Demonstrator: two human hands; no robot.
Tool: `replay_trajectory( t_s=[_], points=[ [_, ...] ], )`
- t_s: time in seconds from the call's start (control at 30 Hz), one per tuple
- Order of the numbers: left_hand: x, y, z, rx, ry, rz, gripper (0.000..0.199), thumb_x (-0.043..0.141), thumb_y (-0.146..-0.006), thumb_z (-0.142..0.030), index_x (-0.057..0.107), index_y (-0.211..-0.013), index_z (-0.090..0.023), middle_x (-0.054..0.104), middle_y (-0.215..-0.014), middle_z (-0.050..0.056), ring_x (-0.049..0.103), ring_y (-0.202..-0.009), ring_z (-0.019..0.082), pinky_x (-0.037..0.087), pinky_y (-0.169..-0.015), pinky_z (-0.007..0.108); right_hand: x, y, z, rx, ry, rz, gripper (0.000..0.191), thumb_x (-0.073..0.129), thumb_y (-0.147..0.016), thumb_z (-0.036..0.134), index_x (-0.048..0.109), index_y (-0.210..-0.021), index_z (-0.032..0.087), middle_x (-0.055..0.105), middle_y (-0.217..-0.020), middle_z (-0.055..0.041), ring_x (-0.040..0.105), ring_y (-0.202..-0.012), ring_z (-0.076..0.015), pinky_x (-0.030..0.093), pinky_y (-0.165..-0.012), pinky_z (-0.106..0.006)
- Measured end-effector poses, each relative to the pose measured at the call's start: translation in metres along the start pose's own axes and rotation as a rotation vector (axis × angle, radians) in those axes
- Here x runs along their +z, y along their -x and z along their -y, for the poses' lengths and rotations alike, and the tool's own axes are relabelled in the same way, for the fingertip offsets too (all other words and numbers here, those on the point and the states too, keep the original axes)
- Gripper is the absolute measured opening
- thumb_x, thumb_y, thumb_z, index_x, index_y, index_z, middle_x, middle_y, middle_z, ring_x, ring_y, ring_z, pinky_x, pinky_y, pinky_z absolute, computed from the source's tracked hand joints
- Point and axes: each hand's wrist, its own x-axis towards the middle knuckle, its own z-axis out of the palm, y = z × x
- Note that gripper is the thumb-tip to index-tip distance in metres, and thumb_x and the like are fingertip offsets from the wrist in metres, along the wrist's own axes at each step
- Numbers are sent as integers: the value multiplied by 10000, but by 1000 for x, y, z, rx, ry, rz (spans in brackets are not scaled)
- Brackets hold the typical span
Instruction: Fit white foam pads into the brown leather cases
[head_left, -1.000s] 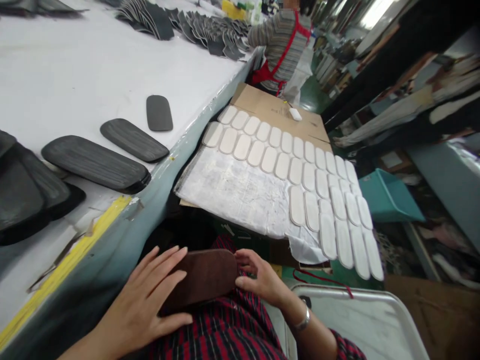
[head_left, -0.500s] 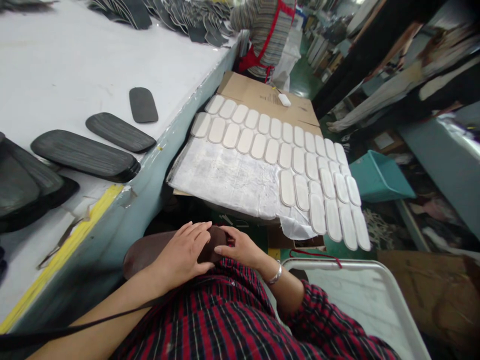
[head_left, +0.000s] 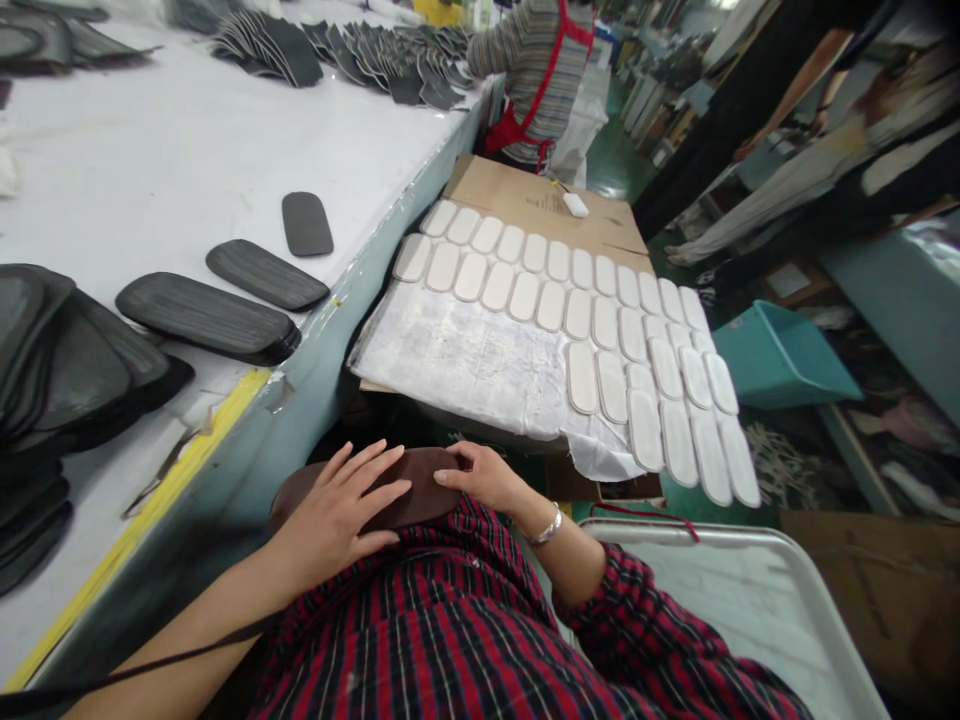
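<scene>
A dark brown, long piece with rounded ends (head_left: pixel 422 488), leather-like in look, lies across my lap against the plaid clothing. My left hand (head_left: pixel 328 518) rests flat on top of it with the fingers spread. At its right end my right hand (head_left: pixel 486 478) pinches the edge, thumb above and the other fingers partly hidden. Ahead of my hands, rows of white rounded pads (head_left: pixel 576 313) lie on a white cloth (head_left: pixel 465 345) over cardboard. To the left, dark rounded pieces (head_left: pixel 210 318) lie stacked on the white table.
The white table's edge with yellow tape (head_left: pixel 217 425) runs close by on my left. A metal-rimmed tray or cart (head_left: pixel 712 590) stands at my right. Farther off are a teal bin (head_left: pixel 795 355), a co-worker in a red apron (head_left: pixel 532 90) and stacks of dark cut pieces (head_left: pixel 397 60).
My left hand has slid left along the brown piece and its fingers have spread, uncovering more of the middle. My right hand stays at the right end. The view has shifted slightly.
</scene>
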Motion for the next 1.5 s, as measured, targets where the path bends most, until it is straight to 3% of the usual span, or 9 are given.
replay_trajectory(
  t_s=[0.1,0.17,0.3,0.4,0.5,0.7,0.93,1.13,1.5],
  points=[
    [4,37,10,35,-78,-81,460,571,-799,-272,488,-1246,-343,494,-1332,5,374,-1277,224,183,-1105,457,3,8,7,-165,215,-127,467,614,-796,381,492,-1182,150,570,-1124,-89,545,-1010,-198,451,-879,-338],
    [7,64,18,22,-106,-102,520,554,-800,-224,438,-1289,-355,528,-1299,-13,431,-1239,197,196,-1113,409,4,13,13,-328,463,-194,513,585,-825,313,418,-1284,157,440,-1314,-112,403,-1208,-216,326,-1027,-389],
    [15,106,27,-91,-103,-196,601,594,-774,-234,382,-1327,-342,548,-1278,13,450,-1224,217,259,-1092,415,8,20,22,-514,884,-83,485,510,-878,304,394,-1335,192,334,-1416,-74,200,-1335,-224,144,-1106,-454],
    [24,120,24,-372,23,-265,729,639,-740,-345,290,-1376,-271,451,-1359,95,423,-1240,278,351,-1028,466,12,22,26,-564,1002,-5,704,526,-832,506,320,-1379,115,271,-1438,-128,143,-1348,-268,113,-1106,-481],
    [34,117,14,-700,339,-315,856,600,-748,-454,132,-1415,-192,321,-1423,175,402,-1250,306,389,-985,492,19,23,30,-580,1063,4,878,536,-769,617,283,-1386,47,218,-1447,-173,104,-1351,-301,78,-1106,-496],
    [50,93,-5,-770,760,-427,1042,632,-670,-565,26,-1418,-166,279,-1432,198,291,-1312,311,228,-1065,524,44,18,43,-639,1129,60,937,577,-736,619,275,-1381,12,172,-1453,-194,78,-1352,-314,101,-1109,-483],
    [59,85,-12,-800,815,-549,1012,673,-675,-442,29,-1406,-170,263,-1433,202,280,-1318,302,221,-1072,524,87,5,53,-685,1145,76,910,688,-703,483,296,-1366,-2,158,-1450,-211,65,-1350,-325,177,-1104,-470],
    [67,89,-7,-790,767,-533,805,521,-813,-382,27,-1410,-163,190,-1463,204,225,-1343,283,216,-1078,522,113,-4,56,-676,1180,53,950,761,-642,338,264,-1378,0,143,-1446,-226,51,-1348,-341,238,-1078,-504],
    [65,100,-8,-767,792,-436,597,274,-926,-297,-27,-1433,-203,107,-1501,137,113,-1363,235,200,-1091,501,146,-15,58,-778,1185,107,624,459,-845,229,249,-1386,0,119,-1465,-175,52,-1351,-304,265,-1080,-452]
  ],
)
